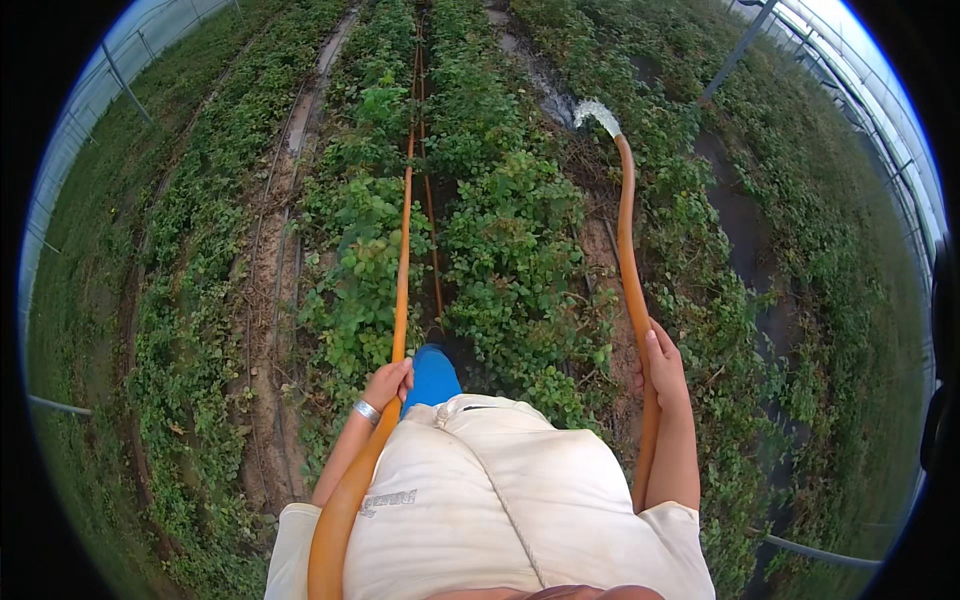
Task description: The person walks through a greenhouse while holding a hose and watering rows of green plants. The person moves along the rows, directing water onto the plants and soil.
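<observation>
An orange hose (629, 230) runs along my right side, with my right hand (662, 368) wrapped round it. Water (597, 114) pours from its far end, arcing down to the left onto the ground between plant rows. On the other side, my left hand (389, 383), with a silver band at the wrist, grips a stretch of orange hose (403, 270). That stretch leads straight away from me over the plants and back past my left side. Whether the two stretches join behind me is out of sight.
Rows of leafy green plants (510, 205) stretch away ahead and to both sides. Bare soil strips (275, 260) with thin dark pipes lie between them. A wet, dark furrow (745, 220) runs at the right. Metal posts (738, 52) and pale tunnel walls stand at the edges.
</observation>
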The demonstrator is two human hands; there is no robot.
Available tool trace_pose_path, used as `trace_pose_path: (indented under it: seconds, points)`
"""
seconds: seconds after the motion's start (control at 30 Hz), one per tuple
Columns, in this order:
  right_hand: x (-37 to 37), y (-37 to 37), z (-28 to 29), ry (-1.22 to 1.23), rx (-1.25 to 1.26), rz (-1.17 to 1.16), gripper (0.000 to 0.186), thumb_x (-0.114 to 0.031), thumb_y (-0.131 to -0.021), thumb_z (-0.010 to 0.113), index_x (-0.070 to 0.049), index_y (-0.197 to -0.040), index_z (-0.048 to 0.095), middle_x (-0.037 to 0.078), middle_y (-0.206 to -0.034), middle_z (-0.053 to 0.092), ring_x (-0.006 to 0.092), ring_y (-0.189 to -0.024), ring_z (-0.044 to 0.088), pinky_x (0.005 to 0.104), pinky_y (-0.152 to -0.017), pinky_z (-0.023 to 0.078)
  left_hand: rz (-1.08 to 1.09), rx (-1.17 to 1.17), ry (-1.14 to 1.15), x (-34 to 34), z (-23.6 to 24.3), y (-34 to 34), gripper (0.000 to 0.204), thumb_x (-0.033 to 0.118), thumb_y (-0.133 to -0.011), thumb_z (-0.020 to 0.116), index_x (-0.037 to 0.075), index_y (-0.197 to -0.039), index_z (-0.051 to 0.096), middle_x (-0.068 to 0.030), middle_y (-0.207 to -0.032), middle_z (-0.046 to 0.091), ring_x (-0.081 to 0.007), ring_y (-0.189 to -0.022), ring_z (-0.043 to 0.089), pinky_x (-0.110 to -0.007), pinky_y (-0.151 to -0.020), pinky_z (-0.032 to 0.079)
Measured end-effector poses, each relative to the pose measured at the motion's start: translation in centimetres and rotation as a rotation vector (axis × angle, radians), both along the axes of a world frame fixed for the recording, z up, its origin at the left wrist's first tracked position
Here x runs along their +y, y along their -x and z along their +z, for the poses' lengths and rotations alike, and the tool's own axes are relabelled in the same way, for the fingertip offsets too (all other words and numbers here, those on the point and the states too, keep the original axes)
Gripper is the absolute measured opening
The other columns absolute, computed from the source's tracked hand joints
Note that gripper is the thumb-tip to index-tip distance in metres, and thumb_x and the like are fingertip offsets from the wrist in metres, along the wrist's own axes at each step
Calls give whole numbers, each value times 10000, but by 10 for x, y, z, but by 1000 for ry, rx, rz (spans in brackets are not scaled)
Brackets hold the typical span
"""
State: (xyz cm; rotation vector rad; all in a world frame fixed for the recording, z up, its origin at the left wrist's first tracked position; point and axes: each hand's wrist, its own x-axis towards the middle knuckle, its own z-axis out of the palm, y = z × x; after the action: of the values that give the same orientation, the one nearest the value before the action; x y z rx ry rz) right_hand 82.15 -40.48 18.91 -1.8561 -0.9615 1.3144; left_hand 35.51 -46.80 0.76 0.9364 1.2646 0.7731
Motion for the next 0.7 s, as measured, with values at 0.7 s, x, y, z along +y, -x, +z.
trace_pose_path:
  seconds: [0.7]
  points:
    - [-184,18,42,-186,-31,-68,453,-319,-1052,442,-165,-1477,441,5,-643,518,85,-483,493,248,-424,433,44,-87,13,-200,0,18,479,424,-1037,453,81,-727,578,16,-610,558,-69,-457,510,-216,-453,430]
